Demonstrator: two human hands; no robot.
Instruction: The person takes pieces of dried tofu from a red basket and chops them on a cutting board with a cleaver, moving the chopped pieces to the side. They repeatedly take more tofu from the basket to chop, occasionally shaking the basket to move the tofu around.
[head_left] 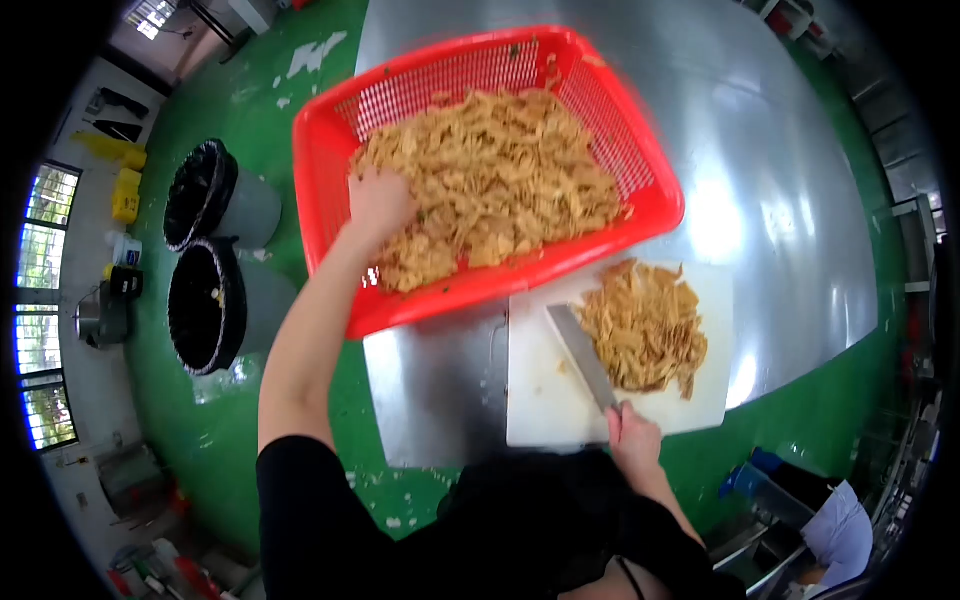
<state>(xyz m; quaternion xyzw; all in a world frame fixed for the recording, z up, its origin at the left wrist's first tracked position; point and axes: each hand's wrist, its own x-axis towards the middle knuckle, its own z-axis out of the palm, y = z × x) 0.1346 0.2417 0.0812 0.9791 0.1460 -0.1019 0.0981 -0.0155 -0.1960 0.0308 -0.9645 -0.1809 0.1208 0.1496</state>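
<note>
My left hand (380,207) reaches into the left side of a red plastic basket (322,185), against a heap of chopped tan-brown food pieces (500,170). Its fingers are blurred and partly hidden, so their grip does not show. With my right hand (634,440), closed round the handle, I hold a cleaver-like knife (582,357). The wide blade lies over a white cutting board (540,405), pointing away to the upper left. Right of the blade sits a smaller pile of tan-brown strips (648,330) on the board.
A shiny metal table (780,200) bears the basket and board. To the left, two grey bins with black liners, a far bin (245,205) and a nearer bin (262,305), stand on the green floor (230,430). Another person (838,530) is at the lower right.
</note>
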